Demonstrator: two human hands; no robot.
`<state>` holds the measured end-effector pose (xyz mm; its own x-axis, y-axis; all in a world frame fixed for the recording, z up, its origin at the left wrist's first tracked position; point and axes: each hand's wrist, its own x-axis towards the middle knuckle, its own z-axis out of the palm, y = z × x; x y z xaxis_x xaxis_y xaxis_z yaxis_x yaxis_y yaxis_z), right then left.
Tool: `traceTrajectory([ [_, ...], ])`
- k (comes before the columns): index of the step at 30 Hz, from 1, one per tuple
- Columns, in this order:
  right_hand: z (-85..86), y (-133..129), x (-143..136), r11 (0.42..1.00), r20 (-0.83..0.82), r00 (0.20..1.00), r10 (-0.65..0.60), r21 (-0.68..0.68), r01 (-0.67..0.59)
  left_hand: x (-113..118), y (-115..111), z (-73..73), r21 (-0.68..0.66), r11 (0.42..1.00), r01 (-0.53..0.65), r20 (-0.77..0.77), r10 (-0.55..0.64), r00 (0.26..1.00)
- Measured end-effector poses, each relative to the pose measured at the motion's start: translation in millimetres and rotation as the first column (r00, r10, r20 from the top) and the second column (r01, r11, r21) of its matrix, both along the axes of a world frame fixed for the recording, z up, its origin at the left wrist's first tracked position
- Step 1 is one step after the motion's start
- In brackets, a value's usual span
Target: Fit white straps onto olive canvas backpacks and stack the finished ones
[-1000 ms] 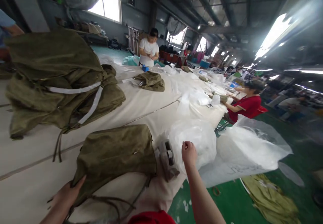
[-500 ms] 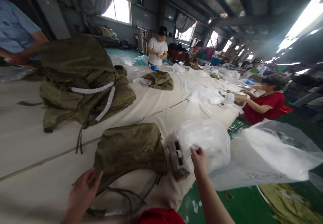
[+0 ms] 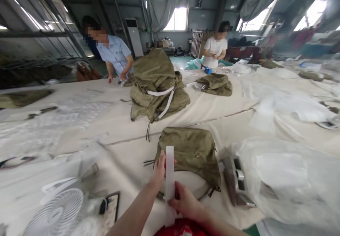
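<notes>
A flat white strip [image 3: 170,172] stands nearly upright in front of me. My left hand [image 3: 159,168] grips its left edge partway up, with some fingers hidden behind it. Lower down, my right hand [image 3: 186,202] pinches the same strip between thumb and fingers. Just beyond the hands lies an olive-green fabric bag [image 3: 190,142], flat on the cloth-covered table [image 3: 127,158], its dark cords trailing at the sides. To the right of the bag sits a tape dispenser-like device [image 3: 236,179], beside clear plastic bags [image 3: 289,172].
Olive bags with white strips are piled [image 3: 159,83] farther back, beside a smaller olive bag [image 3: 217,84]. A white fan [image 3: 57,213] and a phone [image 3: 113,207] lie at left front. Co-workers in blue [image 3: 114,53] and white [image 3: 215,50] stand across the table.
My view has swung left. My left hand has left the bag's corner and my right hand has come away from the plastic bags; both now hold the white strip.
</notes>
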<state>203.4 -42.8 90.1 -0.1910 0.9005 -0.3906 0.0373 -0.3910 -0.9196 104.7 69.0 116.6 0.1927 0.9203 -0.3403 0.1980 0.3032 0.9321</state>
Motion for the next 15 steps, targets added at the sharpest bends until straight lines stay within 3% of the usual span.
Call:
traceTrajectory([
  [2, -6.2, -1.9, -5.9, 0.997, 0.084, 0.993, 0.08, 0.003, -0.081, -9.4, 3.5, -4.8, 0.068, 0.996, -0.062, -0.066, 0.066, 0.996],
  [5, -12.6, 5.4, -5.1, 0.98, 0.177, 0.964, 0.2, -0.057, -0.193, -29.5, 9.3, -8.6, 0.182, 0.981, -0.062, -0.207, 0.1, 0.973],
  [8, -20.8, 29.3, 8.2, 0.986, 0.372, 0.913, 0.166, -0.048, -0.16, -61.6, 13.7, -8.9, 0.202, 0.975, -0.094, -0.249, 0.144, 0.958],
  [10, -28.7, 48.7, 18.3, 0.991, 0.601, 0.793, 0.094, 0.023, -0.134, -85.8, 13.9, -9.2, 0.129, 0.981, -0.148, -0.246, 0.176, 0.953],
  [12, -37.8, 63.9, 22.7, 0.984, 0.771, 0.628, 0.101, 0.015, -0.176, -108.0, 11.8, -10.5, 0.063, 0.984, -0.166, -0.277, 0.177, 0.945],
  [15, -52.0, 72.6, 15.0, 0.967, 0.852, 0.493, 0.176, -0.057, -0.248, -133.7, 6.2, -13.7, 0.099, 0.993, -0.058, -0.38, 0.091, 0.921],
])
